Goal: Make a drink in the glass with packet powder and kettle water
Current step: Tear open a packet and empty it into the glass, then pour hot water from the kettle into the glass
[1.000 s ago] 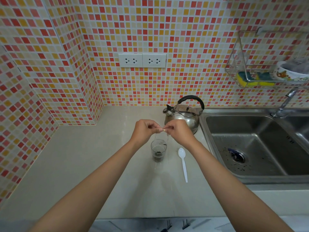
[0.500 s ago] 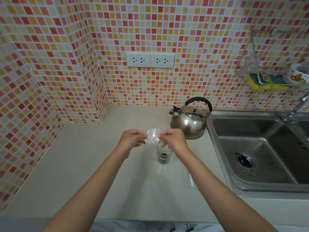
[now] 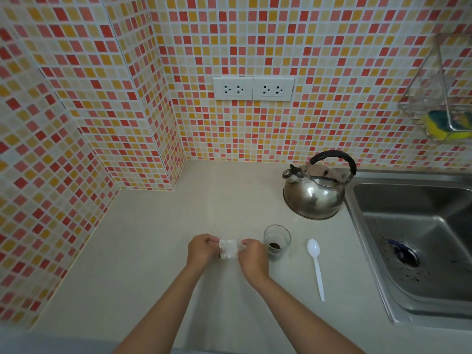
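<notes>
1. Mosaic tile in red, orange and cream covers the walls, which meet the pale bench [image 3: 132, 264] along its left and back edges.
2. A white double socket [image 3: 253, 88] sits on the back wall, above the middle of the bench.
3. The left hand [image 3: 201, 251] is over the middle of the bench, fingers curled and pinching the left edge of a small clear packet [image 3: 229, 248].
4. The packet is stretched flat between the two hands, just left of the glass; I cannot tell whether it touches the bench.
5. The right hand [image 3: 252, 256] pinches the packet's right edge, its knuckles just beside the glass.
6. The glass [image 3: 276, 241] stands upright on the bench, in front of the kettle, with a dark heap of powder at its bottom.
7. A steel kettle [image 3: 315, 192] with a black handle stands near the bench's back edge, touching the sink's rim.
8. A white plastic spoon [image 3: 316, 267] lies flat to the right of the glass, bowl away from the person, handle toward the front edge.
9. The steel sink [image 3: 378, 277] fills the right end of the bench.
10. A clear wall rack [image 3: 439, 98] above it holds a yellow and green sponge [image 3: 444, 125].
</notes>
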### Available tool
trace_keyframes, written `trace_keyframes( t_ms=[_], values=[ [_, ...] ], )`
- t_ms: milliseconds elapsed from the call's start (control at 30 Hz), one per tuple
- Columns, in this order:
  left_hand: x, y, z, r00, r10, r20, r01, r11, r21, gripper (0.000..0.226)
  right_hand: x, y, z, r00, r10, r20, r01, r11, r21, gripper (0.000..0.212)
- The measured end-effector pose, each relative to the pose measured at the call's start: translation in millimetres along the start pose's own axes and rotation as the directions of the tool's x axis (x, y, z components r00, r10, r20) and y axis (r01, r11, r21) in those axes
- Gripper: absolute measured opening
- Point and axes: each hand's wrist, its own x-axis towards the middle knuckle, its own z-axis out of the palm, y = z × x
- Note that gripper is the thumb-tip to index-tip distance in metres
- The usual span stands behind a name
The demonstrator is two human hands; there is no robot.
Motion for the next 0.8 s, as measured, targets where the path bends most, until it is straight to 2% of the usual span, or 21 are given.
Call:
trace_keyframes(
  t_ms=[167, 200, 333, 400, 467, 533, 633, 733, 800],
  values=[
    [7.2, -3.2, 13.3, 0.999, 0.029, -0.032, -0.024, 0.989, 0.147, 0.022, 4.5, 4.1, 4.9, 0.992, -0.113, 0.050, 0.123, 0.941, -0.316, 0.025],
    [8.3, -4.6, 14.5, 0.999, 0.040, -0.033, -0.034, 0.985, 0.169, 0.022, 5.5, 5.3, 6.5, 0.991, -0.127, 0.052, 0.137, 0.928, -0.348, 0.026],
    [8.3, -11.5, 15.3, 0.992, 0.116, -0.047, -0.103, 0.971, 0.218, 0.020, 8.4, 12.5, 10.2, 0.978, -0.170, 0.119, 0.206, 0.873, -0.442, 0.058],
    [6.9, -14.4, 15.4, 0.980, 0.192, -0.043, -0.174, 0.948, 0.265, 0.025, 6.6, 14.7, 10.3, 0.965, -0.210, 0.160, 0.263, 0.826, -0.499, 0.056],
    [4.9, -17.9, 16.7, 0.961, 0.275, -0.013, -0.256, 0.911, 0.325, 0.021, 5.1, 15.5, 10.1, 0.956, -0.229, 0.181, 0.291, 0.794, -0.534, 0.045],
    [2.2, -22.7, 17.4, 0.936, 0.350, 0.045, -0.337, 0.850, 0.404, 0.004, 5.1, 16.8, 10.9, 0.956, -0.231, 0.182, 0.293, 0.785, -0.546, 0.037],
    [1.8, -31.1, 18.3, 0.872, 0.473, 0.124, -0.464, 0.722, 0.513, 0.007, 6.1, 18.0, 12.4, 0.953, -0.241, 0.183, 0.302, 0.765, -0.569, 0.036],
    [2.6, -32.1, 17.6, 0.853, 0.510, 0.108, -0.487, 0.706, 0.513, 0.010, 4.4, 17.9, 11.7, 0.946, -0.257, 0.196, 0.323, 0.747, -0.581, 0.039],
    [5.2, -35.0, 17.6, 0.827, 0.547, 0.128, -0.516, 0.649, 0.559, 0.013, -0.4, 16.2, 8.6, 0.937, -0.283, 0.205, 0.350, 0.736, -0.579, 0.043]
  ],
)
